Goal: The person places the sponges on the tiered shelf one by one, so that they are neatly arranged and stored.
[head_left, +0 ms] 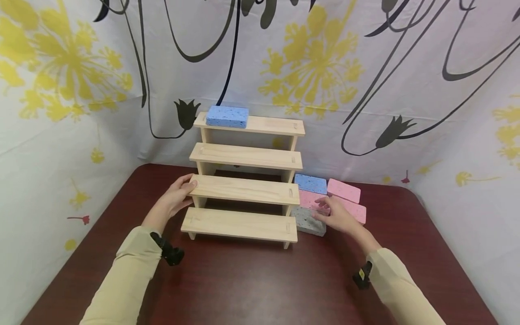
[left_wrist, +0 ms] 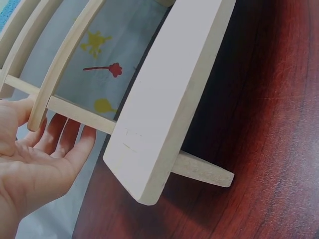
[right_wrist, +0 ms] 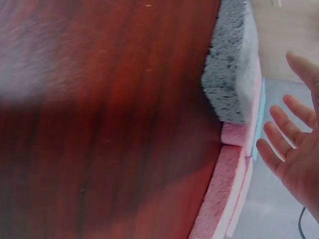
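Note:
A four-step wooden shelf (head_left: 243, 188) of pale wood stands on the table. My left hand (head_left: 177, 195) grips the left end of its second step from the bottom; in the left wrist view the hand (left_wrist: 45, 154) has its fingers curled beneath the board. My right hand (head_left: 335, 214) hovers over the sponges right of the shelf, fingers spread and holding nothing. Beneath it lie a grey sponge (head_left: 308, 222), a pink sponge (head_left: 308, 198) partly hidden by the fingers, and a blue sponge (head_left: 310, 183) behind. Another blue sponge (head_left: 227, 116) lies on the top step, toward the left.
Two more pink sponges, a rear one (head_left: 344, 190) and a front one (head_left: 352, 209), lie to the right of that row. The dark red table (head_left: 252, 280) extends in front of the shelf. A white patterned cloth (head_left: 406, 90) hangs behind and along both sides.

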`<state>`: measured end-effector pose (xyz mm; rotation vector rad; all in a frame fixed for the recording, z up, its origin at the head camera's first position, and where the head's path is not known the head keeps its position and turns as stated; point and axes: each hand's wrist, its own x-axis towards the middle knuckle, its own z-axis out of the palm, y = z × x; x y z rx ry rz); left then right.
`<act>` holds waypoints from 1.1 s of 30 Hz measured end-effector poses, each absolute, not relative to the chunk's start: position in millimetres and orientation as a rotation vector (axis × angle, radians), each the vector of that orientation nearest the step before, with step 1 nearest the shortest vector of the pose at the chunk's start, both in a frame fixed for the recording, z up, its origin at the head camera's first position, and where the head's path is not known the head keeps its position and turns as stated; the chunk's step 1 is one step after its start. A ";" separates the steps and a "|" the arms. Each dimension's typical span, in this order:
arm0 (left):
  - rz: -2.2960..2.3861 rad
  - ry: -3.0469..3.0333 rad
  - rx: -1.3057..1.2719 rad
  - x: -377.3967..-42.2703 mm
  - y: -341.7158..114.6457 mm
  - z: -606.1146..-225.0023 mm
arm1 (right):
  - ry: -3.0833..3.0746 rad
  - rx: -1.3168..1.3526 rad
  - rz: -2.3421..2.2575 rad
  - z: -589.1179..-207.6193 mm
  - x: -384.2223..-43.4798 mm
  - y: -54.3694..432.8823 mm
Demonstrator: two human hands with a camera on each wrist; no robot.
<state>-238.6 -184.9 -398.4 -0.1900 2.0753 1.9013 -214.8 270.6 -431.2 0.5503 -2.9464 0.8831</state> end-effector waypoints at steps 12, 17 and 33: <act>1.934 2.036 -0.176 -237.7 -187.3 -398.6 | -3.031 0.531 0.617 -452.9 -205.3 268.9; 1.921 2.050 -0.180 -237.8 -187.0 -398.6 | -3.056 0.501 0.585 -454.4 -205.9 267.6; 1.916 2.057 -0.173 -238.2 -188.1 -399.4 | -3.194 0.504 0.575 -440.6 -209.9 263.7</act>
